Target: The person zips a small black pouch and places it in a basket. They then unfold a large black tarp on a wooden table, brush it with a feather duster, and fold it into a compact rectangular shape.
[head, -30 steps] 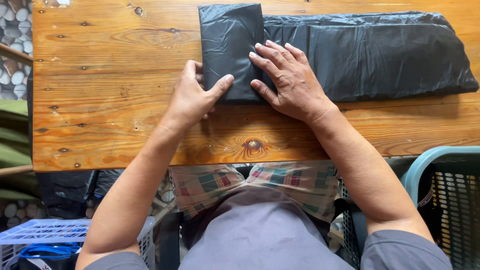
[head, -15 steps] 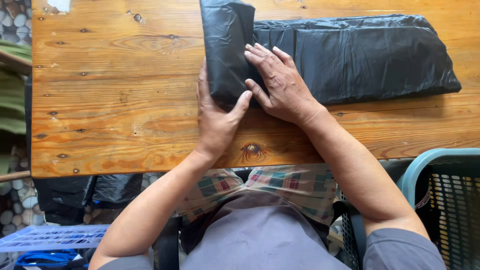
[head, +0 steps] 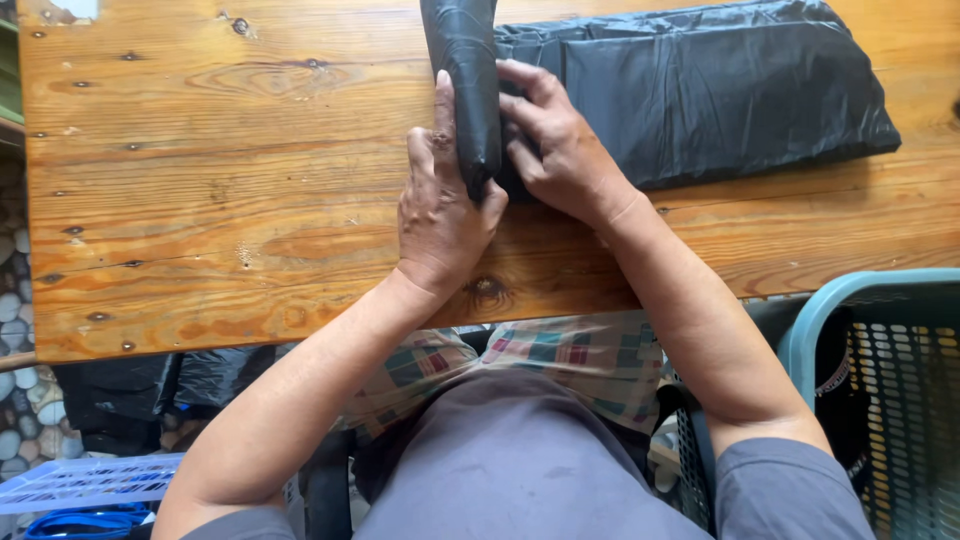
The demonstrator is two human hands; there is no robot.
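while both hands [head: 440, 205] [head: 560, 150] pinch black bag's [head: 720, 100] fold, wood table [head: 200, 200] w/ baskets nearby.

A knotty wooden table [head: 200, 200] is flanked by a teal perforated basket [head: 880, 360] and a blue crate [head: 90, 480] below.

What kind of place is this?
Probably an informal home or small-workshop packing spot, not a factory line. A bare wooden table holds black plastic bags, a teal plastic basket stands beside the seated person, and a pebble floor shows at the left edge.
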